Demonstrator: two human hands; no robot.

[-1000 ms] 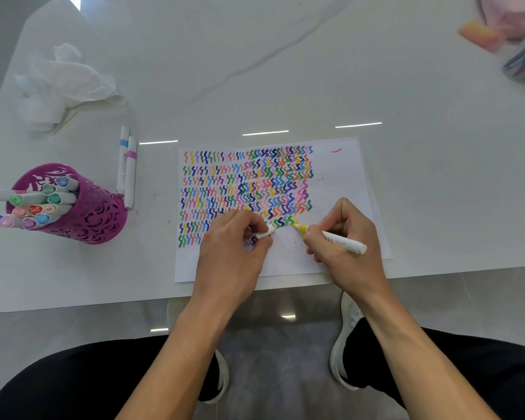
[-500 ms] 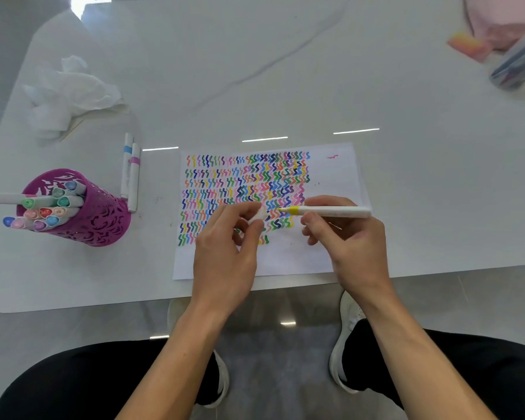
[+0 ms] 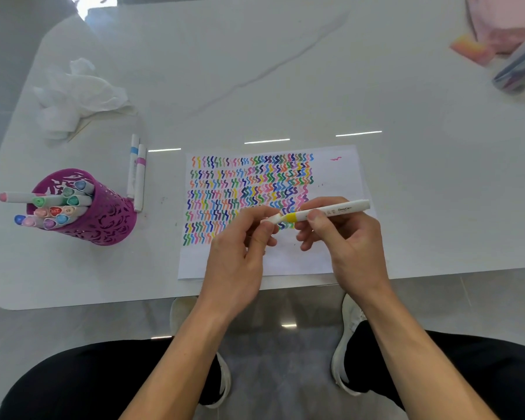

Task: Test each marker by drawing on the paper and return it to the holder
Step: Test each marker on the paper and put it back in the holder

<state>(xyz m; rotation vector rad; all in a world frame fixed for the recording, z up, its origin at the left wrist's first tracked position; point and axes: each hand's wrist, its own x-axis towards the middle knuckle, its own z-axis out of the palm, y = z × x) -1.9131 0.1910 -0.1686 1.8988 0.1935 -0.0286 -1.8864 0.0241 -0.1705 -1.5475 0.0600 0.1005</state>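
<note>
On my feed I have the white table (image 3: pixel 285 71) filling most of the view; the paper (image 3: pixel 340 177) lies at its near edge, its left part packed with rows of coloured squiggles, its right part mostly bare; over to the left stands the purple holder (image 3: pixel 103 222), leaning away from the paper and stuffed with capped markers (image 3: pixel 58 209), one poking far out to the left; a crumpled tissue (image 3: pixel 76 95) sits behind it; two loose markers (image 3: pixel 137 177) lie side by side, just beside the holder on the paper's side.

Now the hands, both raised over the lower part of the paper; the right hand (image 3: pixel 352 247) grips the yellow marker (image 3: pixel 337 210) by its barrel, thumb on top, fingers curled beneath, the marker roughly level with its yellow band pointing left; the left hand (image 3: pixel 240 253) pinches the white cap (image 3: pixel 272 219) between thumb and fingertips; the cap meets the yellow band, though I cannot tell whether it is pushed fully home.
</note>
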